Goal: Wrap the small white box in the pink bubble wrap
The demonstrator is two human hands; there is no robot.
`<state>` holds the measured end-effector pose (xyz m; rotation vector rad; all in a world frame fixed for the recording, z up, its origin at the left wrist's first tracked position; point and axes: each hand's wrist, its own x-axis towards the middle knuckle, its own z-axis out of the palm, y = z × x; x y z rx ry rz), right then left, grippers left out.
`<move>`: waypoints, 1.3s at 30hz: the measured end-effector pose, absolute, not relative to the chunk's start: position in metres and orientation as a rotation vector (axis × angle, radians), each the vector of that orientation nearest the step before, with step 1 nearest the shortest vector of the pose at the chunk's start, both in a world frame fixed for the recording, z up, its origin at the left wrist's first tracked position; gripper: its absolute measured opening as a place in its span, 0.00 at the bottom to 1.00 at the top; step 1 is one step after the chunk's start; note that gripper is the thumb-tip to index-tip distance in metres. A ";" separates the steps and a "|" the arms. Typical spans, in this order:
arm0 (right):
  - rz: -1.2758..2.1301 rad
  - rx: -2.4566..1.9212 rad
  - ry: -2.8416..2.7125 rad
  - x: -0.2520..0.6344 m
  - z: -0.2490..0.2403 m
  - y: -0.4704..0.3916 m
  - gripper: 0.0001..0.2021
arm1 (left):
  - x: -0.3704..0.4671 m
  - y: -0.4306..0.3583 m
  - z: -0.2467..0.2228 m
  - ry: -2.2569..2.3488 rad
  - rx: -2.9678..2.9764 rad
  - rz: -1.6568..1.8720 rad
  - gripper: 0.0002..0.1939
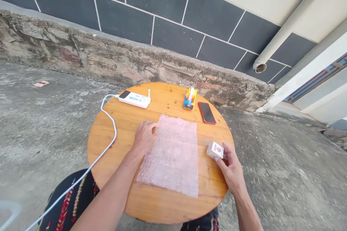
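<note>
A sheet of pinkish, see-through bubble wrap [173, 155] lies flat on the round wooden table [108, 148]. My left hand [145, 135] is at its upper left edge, fingers curled and thumb against the sheet; the fingertips are mostly hidden. To the right of the sheet, my right hand [230, 164] grips a small white box [216, 150] with red print between thumb and fingers. The box is slightly tilted, close to the tabletop; I cannot tell whether it touches the wood.
At the table's back stand a yellow and blue tape dispenser [190, 98] and a red-edged phone [207, 112]. A white power bank [135, 99] lies back left, its white cable [115, 130] running over the left edge. A stone-based wall [162, 65] rises behind the table.
</note>
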<state>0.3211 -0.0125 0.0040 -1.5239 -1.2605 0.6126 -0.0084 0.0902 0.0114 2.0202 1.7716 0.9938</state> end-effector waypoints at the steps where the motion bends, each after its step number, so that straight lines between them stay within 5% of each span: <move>1: 0.630 -1.520 -1.239 0.320 0.005 -0.013 0.34 | -0.008 0.090 0.011 1.772 2.023 0.992 0.13; 15: 0.693 -1.285 -1.691 0.206 0.015 0.017 0.26 | -0.005 0.088 0.013 1.796 2.094 0.935 0.09; 39: 0.595 -1.384 -1.820 0.203 0.005 0.011 0.25 | 0.000 0.083 0.010 1.771 2.159 0.869 0.10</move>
